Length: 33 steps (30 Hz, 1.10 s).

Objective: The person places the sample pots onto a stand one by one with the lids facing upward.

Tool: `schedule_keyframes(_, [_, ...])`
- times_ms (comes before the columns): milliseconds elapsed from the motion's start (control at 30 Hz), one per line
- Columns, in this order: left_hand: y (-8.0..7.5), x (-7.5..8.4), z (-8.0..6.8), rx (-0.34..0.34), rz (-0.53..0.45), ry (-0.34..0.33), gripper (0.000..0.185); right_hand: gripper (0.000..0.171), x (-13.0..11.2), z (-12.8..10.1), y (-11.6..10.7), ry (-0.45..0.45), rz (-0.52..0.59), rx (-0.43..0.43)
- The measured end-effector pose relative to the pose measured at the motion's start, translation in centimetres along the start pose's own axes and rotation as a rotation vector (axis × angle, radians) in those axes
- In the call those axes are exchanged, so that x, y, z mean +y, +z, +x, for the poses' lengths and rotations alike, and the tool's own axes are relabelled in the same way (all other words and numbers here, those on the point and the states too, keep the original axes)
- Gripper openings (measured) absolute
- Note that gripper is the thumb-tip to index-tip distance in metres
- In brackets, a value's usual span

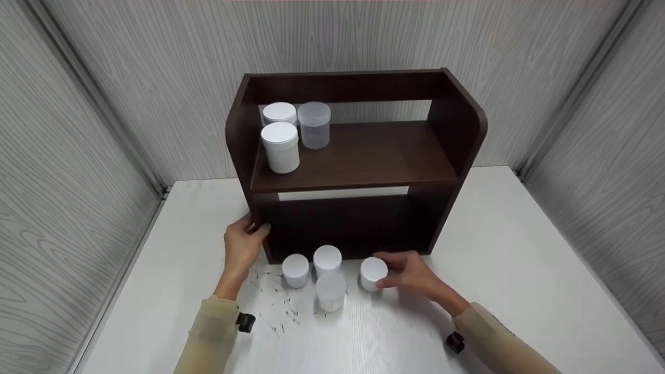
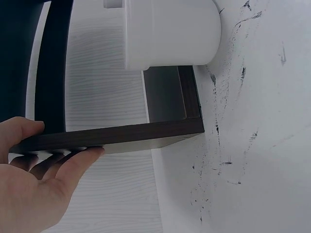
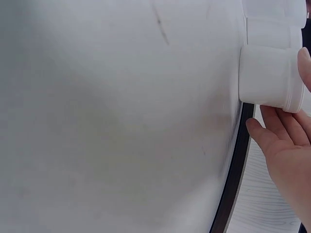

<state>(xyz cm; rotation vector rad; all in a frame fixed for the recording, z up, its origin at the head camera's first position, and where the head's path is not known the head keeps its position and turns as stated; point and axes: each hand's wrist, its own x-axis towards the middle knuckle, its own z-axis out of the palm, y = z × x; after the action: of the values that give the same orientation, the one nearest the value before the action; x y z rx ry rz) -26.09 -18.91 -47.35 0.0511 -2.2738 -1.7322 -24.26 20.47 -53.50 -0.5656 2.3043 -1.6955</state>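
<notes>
The small white jar (image 1: 373, 273), standing on the bench (image 1: 519, 291) before the shelf (image 1: 358, 156), looks light, rigid and smooth-sided, so the right hand (image 1: 413, 275) curling around its wall seems well placed, while the left hand (image 1: 243, 246) grips the shelf's side panel.

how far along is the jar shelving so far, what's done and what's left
Done: three jars stand at the left of the upper shelf, two white and one clear. In hand: the right hand holds a white jar on the table, while the left hand grips the shelf's left side panel. Left: three other jars stand in front of the shelf unit.
</notes>
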Motion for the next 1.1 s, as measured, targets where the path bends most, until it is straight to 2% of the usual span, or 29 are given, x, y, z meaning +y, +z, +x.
schedule_keyframes(300, [-0.1,0.06,0.18,0.01,0.017,0.036,0.049,0.07,-0.28,-0.2,-0.19,-0.008,-0.035,-0.013])
schedule_keyframes(1100, [0.0,0.09,0.03,0.008,0.02,0.011,0.051,0.068,0.21,-0.78,-0.25,-0.02,-0.042,0.005])
